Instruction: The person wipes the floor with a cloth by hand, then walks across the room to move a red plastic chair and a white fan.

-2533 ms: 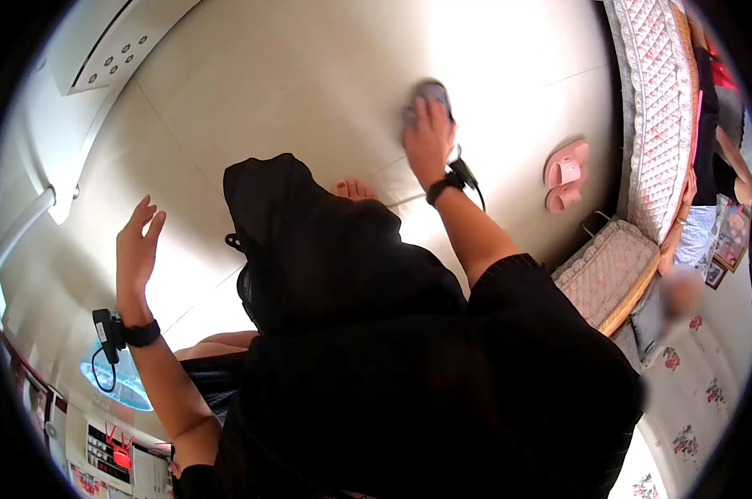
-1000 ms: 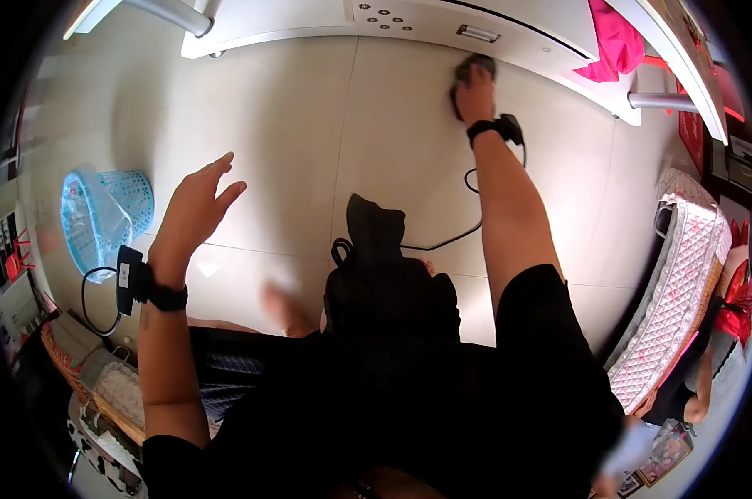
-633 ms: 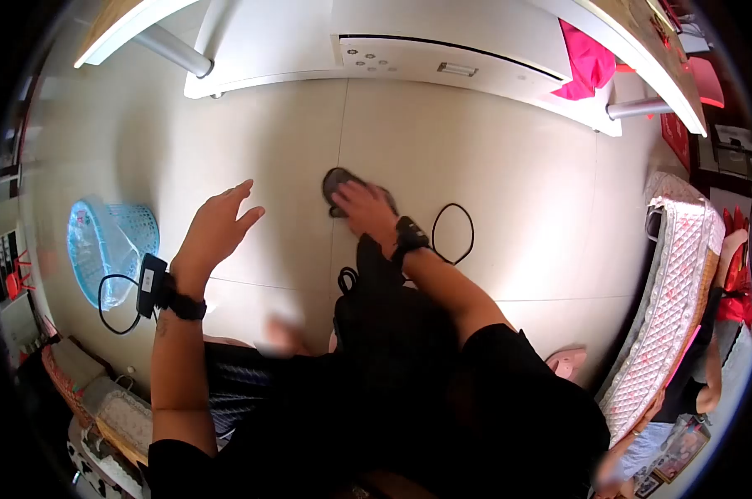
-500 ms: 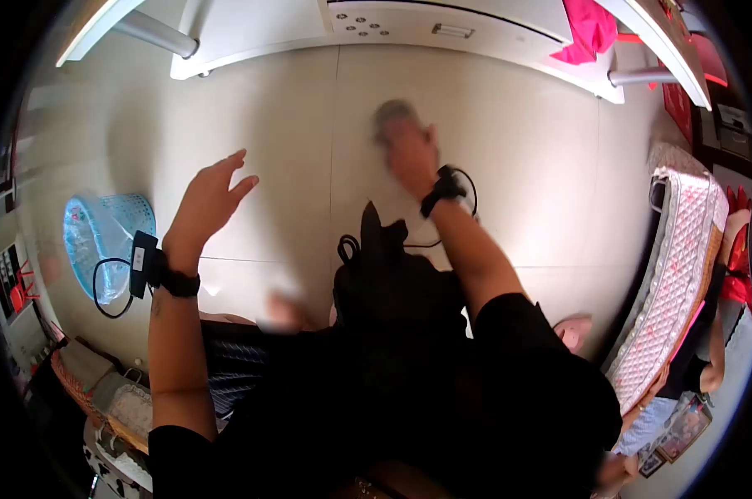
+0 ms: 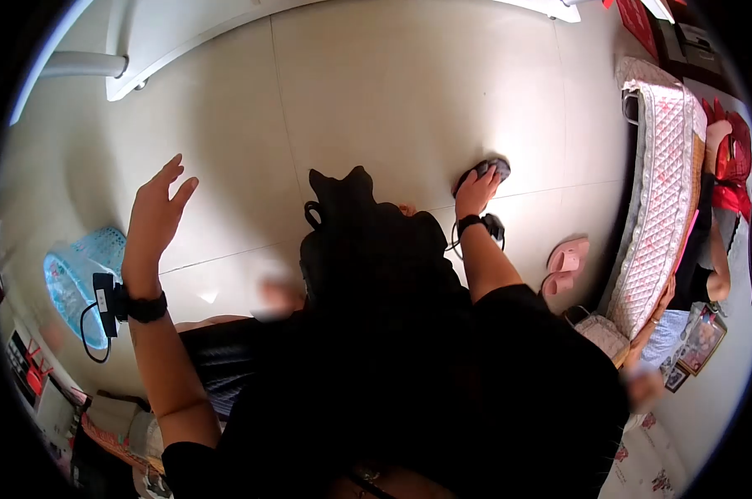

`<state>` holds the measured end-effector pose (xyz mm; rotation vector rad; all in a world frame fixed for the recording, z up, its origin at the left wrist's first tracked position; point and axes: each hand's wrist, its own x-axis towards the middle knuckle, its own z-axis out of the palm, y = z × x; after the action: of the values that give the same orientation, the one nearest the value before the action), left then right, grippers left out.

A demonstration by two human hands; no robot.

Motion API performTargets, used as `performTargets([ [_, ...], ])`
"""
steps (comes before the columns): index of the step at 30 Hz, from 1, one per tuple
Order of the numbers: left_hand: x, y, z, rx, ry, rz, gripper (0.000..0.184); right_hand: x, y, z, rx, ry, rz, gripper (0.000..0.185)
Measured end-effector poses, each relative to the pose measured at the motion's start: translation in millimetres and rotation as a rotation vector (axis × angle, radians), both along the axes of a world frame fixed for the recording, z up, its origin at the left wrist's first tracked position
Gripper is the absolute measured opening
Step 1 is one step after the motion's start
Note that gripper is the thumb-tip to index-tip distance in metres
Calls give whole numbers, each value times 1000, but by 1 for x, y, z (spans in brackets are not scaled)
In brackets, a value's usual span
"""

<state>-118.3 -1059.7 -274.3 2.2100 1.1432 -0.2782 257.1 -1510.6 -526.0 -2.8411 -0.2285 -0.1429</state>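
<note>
My right hand (image 5: 475, 192) holds a dark oval object (image 5: 496, 166) to the right of my body, fingers over its top. Its exact kind is hard to make out. It appears low, over the tiled floor, though I cannot tell whether it touches. My left hand (image 5: 156, 209) is held out at the left with thumb and fingers apart, holding nothing. Both wrists wear black straps with small devices and cables. A blue plastic basket (image 5: 106, 244) with a clear liner stands beside my left wrist.
Pink slippers (image 5: 563, 270) lie on the floor at right, beside a seat with a quilted cover (image 5: 671, 133). White furniture (image 5: 172, 37) on small feet stands ahead at upper left. Another person's arm (image 5: 717, 258) shows at the far right.
The view has turned rightward. My right hand has moved right and back toward me with the dark object. My left hand stays open.
</note>
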Motion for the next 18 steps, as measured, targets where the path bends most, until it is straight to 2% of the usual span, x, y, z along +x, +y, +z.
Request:
performTargets([
  [2,3,1,-3,-7,13,-16,54,-7,-4,-17,43,22,-53,61],
  [5,12,-4,1,-13,35,-40,54,0,42,-7,35,89,-118,62],
  [6,18,-4,3,-9,39,-47,54,10,53,-20,10,-8,-61,61],
  [10,24,-6,6,-23,5,-59,53,78,131,-18,214,-77,-221,53],
  [12,22,-5,4,-14,17,-37,53,113,155,-22,244,-95,-80,50],
  [14,15,-4,3,14,33,-40,53,126,178,-24,248,-111,289,44],
  [16,14,-4,3,32,42,-35,52,109,209,-34,237,-256,651,42],
  [17,15,-4,3,36,43,-29,52,92,229,-40,178,-151,756,44],
  [18,16,-5,3,37,44,-25,52,53,248,-22,204,-174,860,42],
])
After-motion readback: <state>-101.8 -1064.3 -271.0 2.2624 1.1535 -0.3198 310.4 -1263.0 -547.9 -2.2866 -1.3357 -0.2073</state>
